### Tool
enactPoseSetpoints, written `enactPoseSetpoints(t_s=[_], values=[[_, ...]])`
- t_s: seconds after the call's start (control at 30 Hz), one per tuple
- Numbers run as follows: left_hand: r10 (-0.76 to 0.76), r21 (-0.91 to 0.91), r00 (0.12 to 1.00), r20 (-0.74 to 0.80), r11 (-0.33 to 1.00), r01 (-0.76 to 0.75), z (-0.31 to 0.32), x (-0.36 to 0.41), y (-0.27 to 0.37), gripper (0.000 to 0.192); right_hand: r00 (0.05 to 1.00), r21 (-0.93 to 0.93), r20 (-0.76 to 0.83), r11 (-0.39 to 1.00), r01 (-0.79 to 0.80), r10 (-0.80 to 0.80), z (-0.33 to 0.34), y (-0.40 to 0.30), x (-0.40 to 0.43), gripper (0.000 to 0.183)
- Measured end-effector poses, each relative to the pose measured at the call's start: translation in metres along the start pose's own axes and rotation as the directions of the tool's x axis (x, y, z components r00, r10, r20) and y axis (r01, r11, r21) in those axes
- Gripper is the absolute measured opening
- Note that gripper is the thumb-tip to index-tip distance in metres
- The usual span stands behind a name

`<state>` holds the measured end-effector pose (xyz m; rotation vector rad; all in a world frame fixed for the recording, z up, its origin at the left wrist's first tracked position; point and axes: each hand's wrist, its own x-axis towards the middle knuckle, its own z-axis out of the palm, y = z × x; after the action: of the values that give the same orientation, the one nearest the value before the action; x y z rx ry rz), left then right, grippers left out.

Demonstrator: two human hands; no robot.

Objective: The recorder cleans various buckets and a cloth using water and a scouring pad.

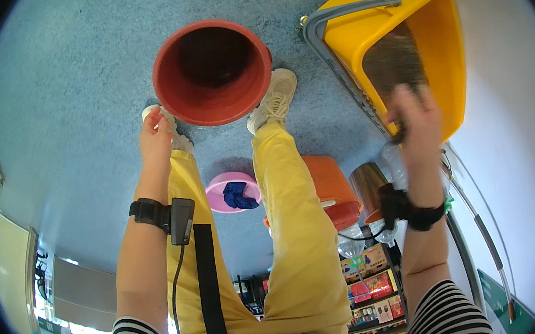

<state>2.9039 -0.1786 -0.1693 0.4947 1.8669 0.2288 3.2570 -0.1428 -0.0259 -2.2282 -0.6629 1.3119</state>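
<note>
A deep reddish-brown plastic bucket (264, 77) stands on the floor at my feet, with a dark inside. Just left of its rim my left hand (155, 125) hangs with loosely bent fingers and nothing visible in it. My right hand (413, 115), blurred, is over the near edge of a yellow mop bucket (448, 74) with a grey handle (325, 19). A dark shape shows by its fingers; whether it is held I cannot tell. Inside the yellow bucket lies a dark, streaked, blurred area whose nature is unclear.
Between my legs a pink basin (214, 197) holds a dark blue cloth (239, 197). Right of my leg are an orange container (324, 173), a wood-patterned bin (367, 186) and clear plastic bottles (351, 243). Shelves of packaged goods (373, 288) stand behind; a white wall runs along the right.
</note>
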Motion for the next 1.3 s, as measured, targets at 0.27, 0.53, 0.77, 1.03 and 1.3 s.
enactPoseSetpoints(t_s=[0.27,0.53,0.77,1.03,1.3], values=[[-0.031,-0.145,0.982,0.189,0.988,0.059,0.01,0.001,-0.029,0.047,0.888,-0.644,0.328,0.611,0.46,-0.323,0.208,0.072,0.017,0.03],[0.003,-0.227,0.976,0.218,0.973,0.048,0.009,0.012,-0.014,0.05,0.643,-0.795,0.535,-0.068,0.603,-0.548,0.267,0.104,0.104,0.008],[-0.129,-0.247,0.948,0.291,0.947,0.204,0.005,0.022,-0.024,0.047,0.761,-0.776,0.619,0.002,0.63,0.192,0.282,0.114,0.09,0.023],[-0.14,-0.239,0.947,0.289,0.947,0.213,0.016,0.021,-0.021,0.04,0.714,-0.103,0.544,0.879,-0.465,0.441,0.313,0.094,0.073,0.019],[-0.13,-0.233,0.972,0.194,0.957,0.175,0.017,0.023,-0.023,0.042,0.627,-0.687,0.723,0.216,0.693,0.289,0.265,0.095,0.05,0.024]])
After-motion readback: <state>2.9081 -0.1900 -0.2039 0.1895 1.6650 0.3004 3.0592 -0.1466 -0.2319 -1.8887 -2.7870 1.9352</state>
